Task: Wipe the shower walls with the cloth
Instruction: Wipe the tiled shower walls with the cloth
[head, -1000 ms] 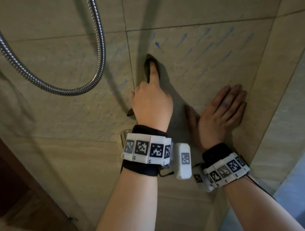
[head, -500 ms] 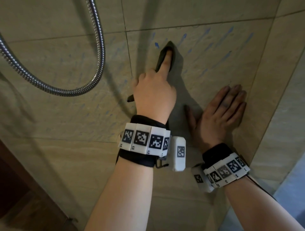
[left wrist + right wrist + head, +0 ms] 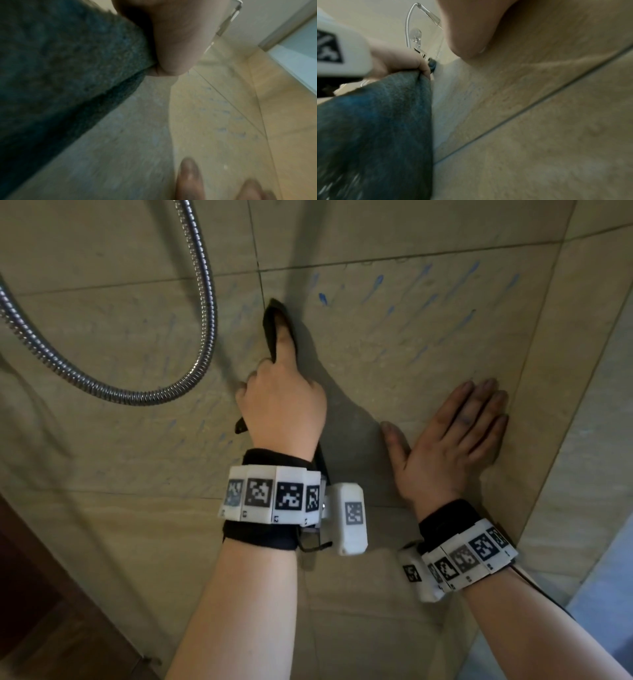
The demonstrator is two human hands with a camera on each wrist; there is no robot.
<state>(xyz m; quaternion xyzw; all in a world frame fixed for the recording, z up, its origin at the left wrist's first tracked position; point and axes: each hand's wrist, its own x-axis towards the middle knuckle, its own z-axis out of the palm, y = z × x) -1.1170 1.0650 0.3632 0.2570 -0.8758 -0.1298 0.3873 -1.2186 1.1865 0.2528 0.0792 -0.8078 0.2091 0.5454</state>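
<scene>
Head view: two bare forearms are reaching forward from the bottom edge, each wearing a black strap and a white wristband (image 3: 274, 494) printed with black square codes. The left hand (image 3: 282, 409) is gripping a dark cloth (image 3: 270, 323), its other fingers curling around the bunched fabric while the index finger is stretching straight up along it, pressing it against the wall (image 3: 428, 344). A corner of the cloth is sticking out under the hand at the left and another strip is hanging down past the wrist. In the left wrist view the cloth (image 3: 65, 70) is filling the left half of the picture, looking dark grey-green and nubbly like terry. In the right wrist view it (image 3: 382, 128) is showing blue staining on its grey weave. The right hand (image 3: 448, 440) is lying flat on the wall just right of the left hand, fingers straight and together, thumb spread, holding nothing.

The wall is made of large beige stone-look tiles with thin dark joints. Blue streaks (image 3: 376, 282) are running across the tile above and right of the cloth, with fainter ones to its left. A ribbed metal shower hose (image 3: 202, 313) is looping down across the upper left. At the far right the wall is meeting a second tiled wall in a corner.
</scene>
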